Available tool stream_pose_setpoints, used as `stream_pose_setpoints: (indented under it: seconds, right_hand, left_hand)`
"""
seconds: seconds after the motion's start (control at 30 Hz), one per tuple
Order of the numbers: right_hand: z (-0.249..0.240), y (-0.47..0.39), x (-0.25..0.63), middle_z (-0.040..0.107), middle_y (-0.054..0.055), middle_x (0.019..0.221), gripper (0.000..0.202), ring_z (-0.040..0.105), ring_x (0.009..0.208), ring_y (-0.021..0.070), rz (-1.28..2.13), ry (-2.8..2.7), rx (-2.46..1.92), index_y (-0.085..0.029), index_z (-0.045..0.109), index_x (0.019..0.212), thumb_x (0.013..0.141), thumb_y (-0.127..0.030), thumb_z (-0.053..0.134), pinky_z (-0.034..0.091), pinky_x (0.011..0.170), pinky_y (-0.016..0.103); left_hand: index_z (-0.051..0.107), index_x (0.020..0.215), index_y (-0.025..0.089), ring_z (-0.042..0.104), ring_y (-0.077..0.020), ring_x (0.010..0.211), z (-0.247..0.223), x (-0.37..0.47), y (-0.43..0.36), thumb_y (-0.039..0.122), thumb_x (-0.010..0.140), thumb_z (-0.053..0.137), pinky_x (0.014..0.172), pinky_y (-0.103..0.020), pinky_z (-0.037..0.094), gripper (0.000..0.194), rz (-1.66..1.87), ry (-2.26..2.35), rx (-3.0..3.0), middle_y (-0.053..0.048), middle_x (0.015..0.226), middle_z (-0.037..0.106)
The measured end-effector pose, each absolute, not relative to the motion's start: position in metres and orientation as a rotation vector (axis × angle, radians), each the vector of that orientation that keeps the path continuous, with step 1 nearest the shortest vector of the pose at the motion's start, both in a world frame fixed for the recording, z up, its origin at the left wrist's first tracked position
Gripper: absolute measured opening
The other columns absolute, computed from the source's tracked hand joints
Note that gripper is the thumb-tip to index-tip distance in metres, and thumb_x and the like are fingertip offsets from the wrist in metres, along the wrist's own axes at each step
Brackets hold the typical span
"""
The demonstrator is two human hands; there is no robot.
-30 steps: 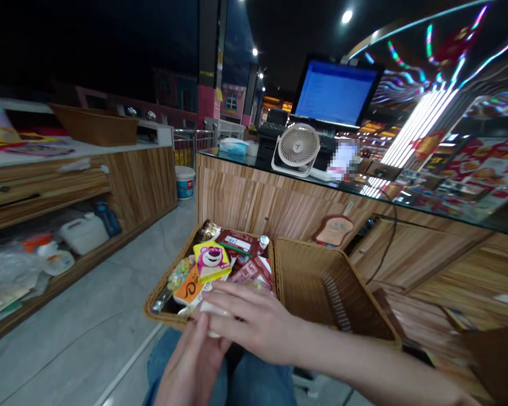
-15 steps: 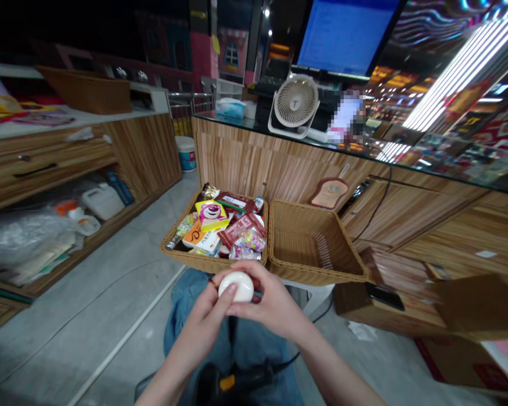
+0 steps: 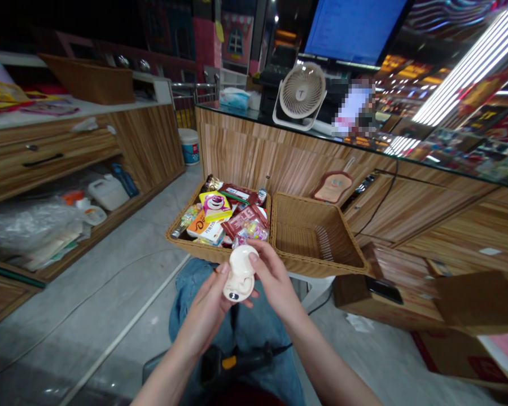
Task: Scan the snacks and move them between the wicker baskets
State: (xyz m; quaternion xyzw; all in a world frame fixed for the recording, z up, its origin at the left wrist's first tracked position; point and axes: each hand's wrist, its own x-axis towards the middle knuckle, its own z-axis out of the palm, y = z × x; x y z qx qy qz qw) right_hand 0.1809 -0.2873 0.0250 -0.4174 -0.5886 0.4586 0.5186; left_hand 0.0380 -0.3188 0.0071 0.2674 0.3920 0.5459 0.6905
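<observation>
White case [image 3: 240, 273]: now turned upright before my lap, its small dark mark showing, where half a second ago it lay round side up.
Left hand [image 3: 207, 307]: fingers curled, cradling it below.
Right hand [image 3: 273, 279]: fingertips pinching its top.
Full basket [image 3: 182, 243]: just beyond.

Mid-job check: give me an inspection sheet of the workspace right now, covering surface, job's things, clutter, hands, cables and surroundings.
Surface: grey tiled floor; the person's lap in jeans below the hands.
Job's things: small white rounded item held up between both hands.
Clutter: full wicker basket of snack packets; empty wicker basket touching its right side; black and yellow handheld device on the lap.
Hands: left hand and right hand both grip the white item.
Cables: black cable down the counter front.
Surroundings: wooden counter, desk fan, blue monitor, shelf with a white jug.
</observation>
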Motion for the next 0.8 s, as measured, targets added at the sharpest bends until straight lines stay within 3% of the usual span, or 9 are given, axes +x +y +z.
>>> stream_pose_setpoints:
  seconds: [0.07,0.1,0.17,0.23,0.37,0.53,0.8]
  right_hand:
    - [0.026,-0.292,0.186,0.065,0.007,0.113,0.022,0.067,0.100,0.0217,0.693,-1.539,-1.031,-0.024,0.068,0.121,0.103,-0.036,0.066,0.059,0.085,0.034]
    - [0.026,-0.295,0.188,0.063,0.007,0.111,0.015,0.066,0.103,0.0222,0.547,-1.616,-1.031,-0.024,0.071,0.115,0.102,-0.031,0.068,0.057,0.089,0.035]
    - [0.027,-0.301,0.192,0.062,0.005,0.103,0.007,0.066,0.097,0.0206,0.447,-1.782,-0.999,-0.024,0.074,0.108,0.102,-0.024,0.069,0.056,0.088,0.034]
    - [0.027,-0.304,0.196,0.063,0.005,0.104,0.011,0.066,0.095,0.0200,0.451,-1.948,-0.962,-0.024,0.074,0.113,0.105,-0.022,0.066,0.056,0.086,0.033]
    - [0.036,-0.302,0.202,0.062,0.007,0.113,0.020,0.065,0.100,0.0204,0.462,-2.284,-0.938,-0.025,0.073,0.125,0.112,-0.025,0.058,0.055,0.089,0.032]
    - [0.058,-0.297,0.209,0.061,0.006,0.114,0.013,0.065,0.102,0.0201,0.527,-2.553,-0.923,-0.022,0.070,0.118,0.111,-0.028,0.062,0.056,0.092,0.031]
    - [0.078,-0.291,0.210,0.068,0.006,0.114,0.008,0.068,0.104,0.0205,0.421,-2.823,-0.716,-0.018,0.068,0.112,0.110,-0.018,0.060,0.057,0.092,0.032]
  left_hand:
    - [0.073,0.124,0.013,0.075,-0.0235,0.088,0.008,0.039,-0.318,0.062,0.086,0.080,0.068,-0.030,0.061,0.062,1.304,0.873,0.562,-0.012,0.110,0.079]
    - [0.073,0.125,0.015,0.075,-0.0234,0.094,0.008,0.039,-0.318,0.060,0.086,0.081,0.072,-0.030,0.062,0.061,1.353,0.869,0.544,-0.012,0.117,0.078]
    - [0.072,0.128,0.019,0.073,-0.0234,0.107,0.009,0.039,-0.317,0.057,0.086,0.082,0.082,-0.029,0.061,0.058,1.430,0.866,0.523,-0.010,0.128,0.075]
    - [0.072,0.128,0.020,0.071,-0.0237,0.112,0.009,0.038,-0.316,0.057,0.086,0.082,0.087,-0.029,0.060,0.056,1.452,0.873,0.525,-0.009,0.131,0.074]
    - [0.071,0.126,0.019,0.071,-0.0235,0.100,0.004,0.033,-0.315,0.062,0.085,0.081,0.078,-0.029,0.059,0.060,1.394,0.923,0.580,-0.008,0.114,0.075]
    - [0.071,0.120,0.019,0.063,-0.0178,0.077,-0.003,0.030,-0.317,0.069,0.088,0.075,0.064,-0.027,0.052,0.060,1.277,0.973,0.767,-0.003,0.095,0.070]
    - [0.072,0.101,0.019,0.059,-0.0173,0.071,-0.001,0.033,-0.320,0.073,0.087,0.072,0.065,-0.028,0.051,0.056,1.192,1.043,0.862,0.000,0.081,0.064]
